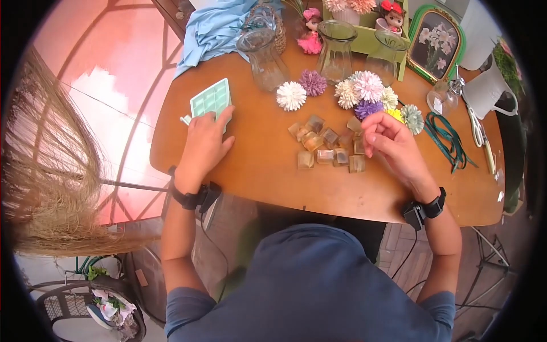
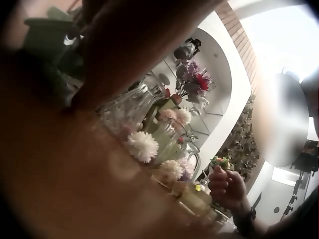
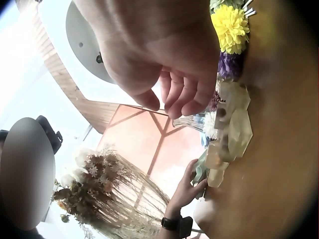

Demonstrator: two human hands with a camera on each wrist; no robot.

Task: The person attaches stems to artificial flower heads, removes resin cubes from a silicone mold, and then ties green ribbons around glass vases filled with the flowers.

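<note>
My left hand [image 1: 200,143] rests on a mint-green ice cube tray [image 1: 212,100] at the table's left, fingers across its near part and thumb spread off to the side. The tray's square compartments show beyond the fingertips. Several translucent amber-brown cubes [image 1: 325,157] lie in a loose cluster mid-table. Beside the cluster's right edge hovers my right hand [image 1: 396,149], its fingers loosely bent with nothing visible between them. In the right wrist view its fingertips hang beside the cubes [image 3: 239,132].
Flower heads, among them a white one [image 1: 291,96] and a purple one [image 1: 313,83], lie behind the cubes. Glass vases [image 1: 336,54] stand farther back. To the right are green ribbon [image 1: 447,139], scissors [image 1: 477,128] and a white pitcher [image 1: 487,91]. Blue cloth [image 1: 213,37] drapes the back left.
</note>
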